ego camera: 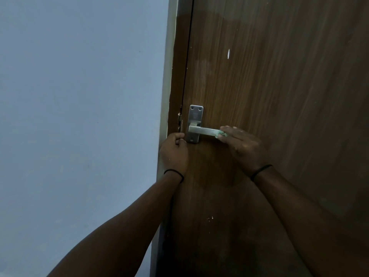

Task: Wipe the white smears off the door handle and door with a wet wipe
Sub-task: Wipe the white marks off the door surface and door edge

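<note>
At mid-frame the right hand [241, 144] pinched a crumpled greenish wet wipe [221, 134] on the silver lever door handle's [203, 130] tip, the left hand [174, 150] curled by the brown wooden door's [279, 96] edge; pressing might have depressed the lever, leaving the white smear [228, 53] above untouched.

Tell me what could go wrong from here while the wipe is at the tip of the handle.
The right hand presses the wet wipe only at the door handle free end, so it may slip off or push the lever down. The white smear higher on the door could get missed.
</note>
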A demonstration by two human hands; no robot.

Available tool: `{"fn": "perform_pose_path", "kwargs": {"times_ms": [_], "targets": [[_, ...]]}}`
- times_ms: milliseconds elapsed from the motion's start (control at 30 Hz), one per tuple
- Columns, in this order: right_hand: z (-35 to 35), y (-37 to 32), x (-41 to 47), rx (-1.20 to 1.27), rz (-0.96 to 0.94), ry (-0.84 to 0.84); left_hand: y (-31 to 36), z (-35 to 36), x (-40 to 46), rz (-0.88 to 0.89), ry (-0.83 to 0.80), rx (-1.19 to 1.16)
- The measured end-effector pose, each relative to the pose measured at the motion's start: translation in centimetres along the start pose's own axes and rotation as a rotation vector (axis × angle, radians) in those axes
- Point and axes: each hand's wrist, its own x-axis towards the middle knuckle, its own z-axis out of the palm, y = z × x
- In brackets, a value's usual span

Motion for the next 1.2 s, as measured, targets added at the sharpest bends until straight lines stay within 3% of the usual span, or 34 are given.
{"fn": "perform_pose_path", "kwargs": {"times_ms": [233, 367, 500, 667, 933, 1200], "targets": [[-3.1, -0.8, -3.4, 0.151, 0.513, 0.039, 1.4, -0.3, -2.2, 0.000, -0.006, -0.028], [-3.3, -4.6, -2.9, 0.559, 0.948, 0.097, 1.4, -0.1, -4.5, 0.007, -0.060, -0.092], [-2.6, -8.6, -2.1, 0.886, 1.185, 0.092, 1.6, -0.9, -6.4, 0.075, -0.198, -0.074], [-3.2, -12.2, -1.8, 1.121, 1.262, 0.053, 1.9, -3.1, -7.6, 0.107, -0.252, -0.071], [-3.2, -15.3, -1.4, 1.112, 1.224, 0.045, 0.9, -5.8, -8.4, 0.083, -0.223, -0.116], [0.0, -14.6, -2.3, 1.160, 1.300, 0.176, -1.4, -5.3, -7.8, 0.105, -0.350, -0.182]]}}
